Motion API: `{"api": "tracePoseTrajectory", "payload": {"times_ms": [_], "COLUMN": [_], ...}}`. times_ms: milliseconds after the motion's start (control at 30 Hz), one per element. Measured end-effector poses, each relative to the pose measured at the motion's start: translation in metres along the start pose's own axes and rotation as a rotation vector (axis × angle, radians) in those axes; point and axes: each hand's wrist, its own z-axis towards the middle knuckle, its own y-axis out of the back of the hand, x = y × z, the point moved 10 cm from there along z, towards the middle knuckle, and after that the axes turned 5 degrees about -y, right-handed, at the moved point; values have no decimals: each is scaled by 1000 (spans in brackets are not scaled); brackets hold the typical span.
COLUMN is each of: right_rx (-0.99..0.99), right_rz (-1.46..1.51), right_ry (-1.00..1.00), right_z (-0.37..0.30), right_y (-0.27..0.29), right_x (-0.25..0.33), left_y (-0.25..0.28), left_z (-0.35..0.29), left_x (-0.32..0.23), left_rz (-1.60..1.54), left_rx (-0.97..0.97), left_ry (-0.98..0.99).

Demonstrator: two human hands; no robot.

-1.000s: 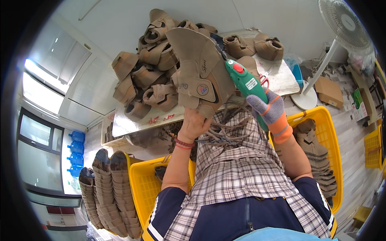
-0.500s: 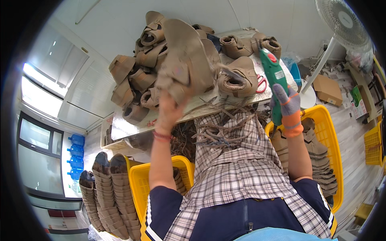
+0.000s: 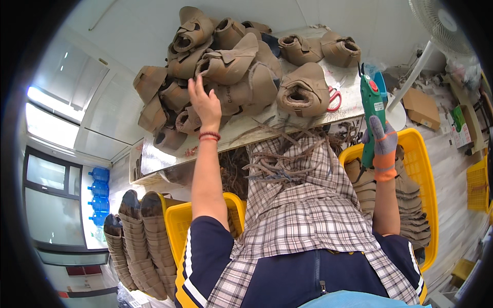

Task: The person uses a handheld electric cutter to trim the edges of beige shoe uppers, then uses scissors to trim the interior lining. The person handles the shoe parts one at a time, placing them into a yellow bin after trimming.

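Observation:
My bare left hand (image 3: 206,104), fingers apart and holding nothing, is raised in front of a heap of brown shoe uppers (image 3: 231,60) with fuzzy lining. Gripped in my right hand (image 3: 383,143), in a grey and orange glove, are green electric scissors (image 3: 371,97) with a red button, their dark blades pointing up. Between the hands on the white table (image 3: 328,119) sits a single brown upper (image 3: 304,92), its round opening toward me. Red-handled scissors (image 3: 335,99) lie just right of it. Brown trimmed strips (image 3: 280,167) lie across the checked apron on my lap.
A yellow basket (image 3: 429,190) of stacked brown pieces stands at my right, another yellow basket (image 3: 177,226) at my left. Tall stacks of brown pieces (image 3: 138,241) are beyond the left one. A white fan (image 3: 439,25) and a cardboard box (image 3: 421,109) stand at the right.
My left hand has let go of a brown upper, which now lies on the heap, and drawn slightly left with fingers spread. The right hand with the electric scissors has shifted right and down.

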Motion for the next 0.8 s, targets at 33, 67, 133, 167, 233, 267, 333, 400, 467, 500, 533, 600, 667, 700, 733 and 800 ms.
{"api": "tracePoseTrajectory", "payload": {"times_ms": [33, 67, 133, 167, 233, 267, 333, 400, 467, 500, 533, 600, 667, 700, 733, 800], "right_rx": [3, 7, 8, 10, 6, 15, 27, 37, 30, 26, 18, 6, -1, -2, -4, -3], "right_rz": [13, 25, 50, 44, 23, 10, 2, -17, 0, 10, 10, 18, 22, 22, 24, 27], "right_ry": [-1, -6, -21, -28, -38, -28, -34, -32, -20, -15, -15, -16, -20, -20, -27, -37], "right_z": [1, -1, 1, 1, 1, 1, -1, -3, -3, -4, -4, -4, -3, -2, -2, -2], "right_y": [-1, -4, -2, -3, -3, -3, -4, -3, 0, 2, 4, 7, 9, 10, 10, 8], "right_x": [-2, -1, -7, -9, -10, -11, -10, -10, -9, -9, -8, -7, -8, -8, -9, -9], "left_y": [13, 19, 8, -3, -31, -47, -78, -87, -98, -101, -102, -101, -102, -105, -110, -125], "left_z": [-9, -15, -33, -49, -68, -70, -76, -69, -71, -72, -68, -59, -51, -46, -42, -35], "left_x": [-13, -39, -121, -155, -203, -211, -210, -212, -215, -218, -216, -214, -210, -204, -196, -177], "left_rz": [60, -21, -210, -269, -322, -338, -211, -200, -221, -231, -288, -432, -472, -555, -636, -855], "left_rx": [-99, -99, 76, 180, 408, 451, 533, 431, 478, 504, 509, 574, 729, 804, 878, 964], "left_ry": [1, -73, -344, -475, -534, -540, -555, -611, -666, -694, -658, -591, -498, -387, -272, -58]}}
